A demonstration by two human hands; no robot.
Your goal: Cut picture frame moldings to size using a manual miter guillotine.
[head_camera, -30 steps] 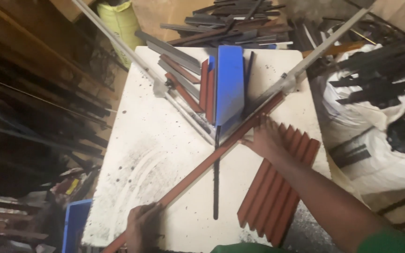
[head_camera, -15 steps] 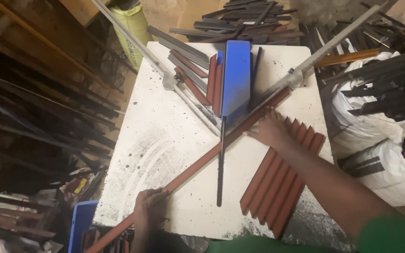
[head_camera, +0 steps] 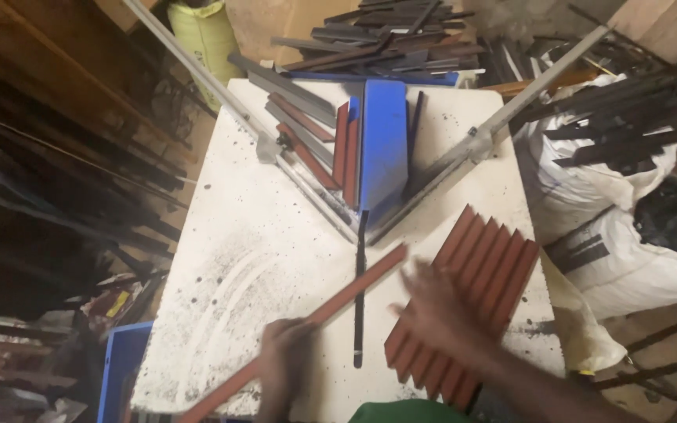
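Left hand (head_camera: 285, 362) was clamped around a long red-brown strip (head_camera: 331, 309) slanting over the white tabletop (head_camera: 244, 258); right hand (head_camera: 432, 309), fingers spread, hovered blurred over stacked matching strips (head_camera: 472, 290), seemingly steadying them.

Light falls brightest on the white table (head_camera: 276, 235) at the centre, which looks slightly washed out, while the racks from eight to ten o'clock sink into deep shadow where little detail reads. The right hand (head_camera: 432, 309) is smeared by motion blur, the left hand (head_camera: 284, 364) and the red strip (head_camera: 315, 321) it grips are softer than the sharp blue block (head_camera: 383, 145) at twelve o'clock. Straight bars bow outward near the top corners, a wide-lens distortion, and the white sack (head_camera: 628, 235) at three o'clock glares mildly.
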